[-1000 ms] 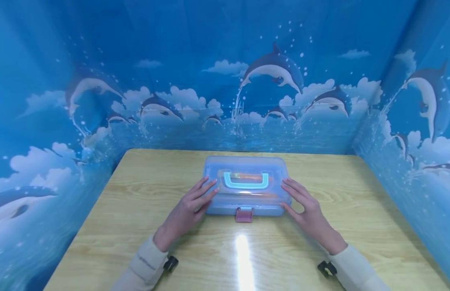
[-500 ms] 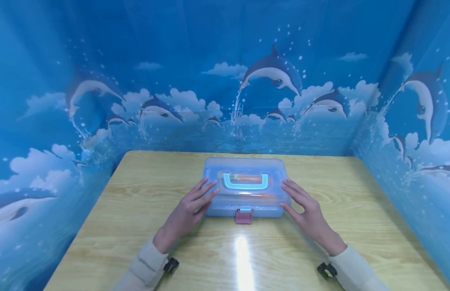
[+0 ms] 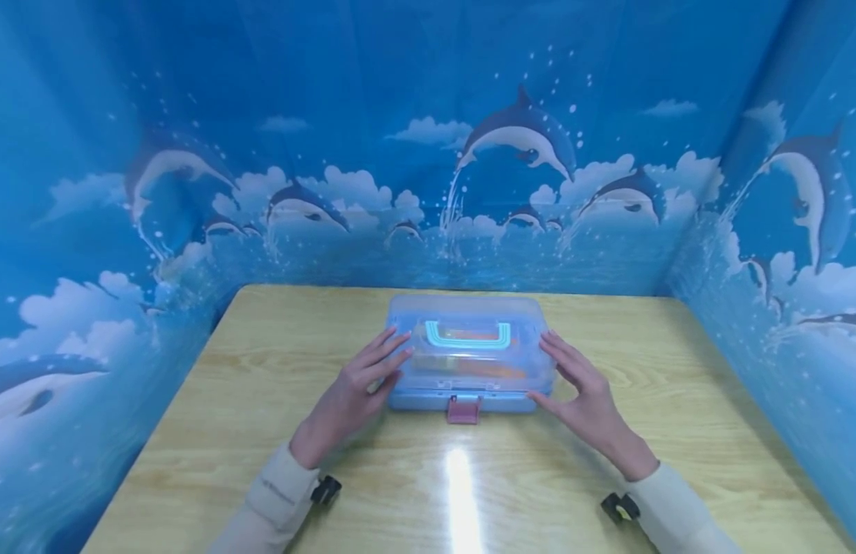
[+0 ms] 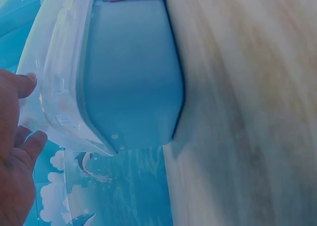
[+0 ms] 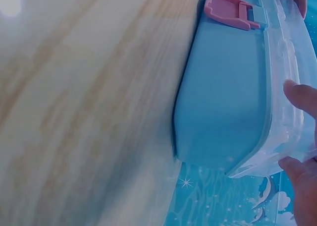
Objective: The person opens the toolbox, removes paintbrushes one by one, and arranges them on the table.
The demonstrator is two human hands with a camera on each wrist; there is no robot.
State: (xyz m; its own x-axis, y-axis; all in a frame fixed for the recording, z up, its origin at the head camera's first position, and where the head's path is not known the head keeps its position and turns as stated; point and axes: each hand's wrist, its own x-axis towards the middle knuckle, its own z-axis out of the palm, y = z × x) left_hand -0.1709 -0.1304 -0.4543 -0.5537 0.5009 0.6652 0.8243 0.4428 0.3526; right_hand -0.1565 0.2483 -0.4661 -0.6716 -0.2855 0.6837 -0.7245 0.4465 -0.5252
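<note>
A blue storage box (image 3: 428, 402) with a clear lid (image 3: 469, 371) stands on the table in the head view. The lid carries a light-blue handle (image 3: 467, 341), and orange shapes show faintly through it. At the front, a pink latch (image 3: 464, 410) hangs unfastened. The lid's front edge appears slightly raised. My left hand (image 3: 351, 396) holds the lid's left side, its thumb and a finger on the clear plastic in the left wrist view. My right hand (image 3: 585, 400) holds the opposite side, thumb near the front rim. Some fingers are cut off in the wrist views.
The box stands toward the back of the wood-grain table (image 3: 275, 346). A blue dolphin-print curtain (image 3: 372, 138) encloses the back and both sides. A bright reflection lies on the tabletop in front of the box.
The lid has tilted up slightly at the front, and its handle has shifted with it. Both hands have moved a little with the lid. The box base stays in place.
</note>
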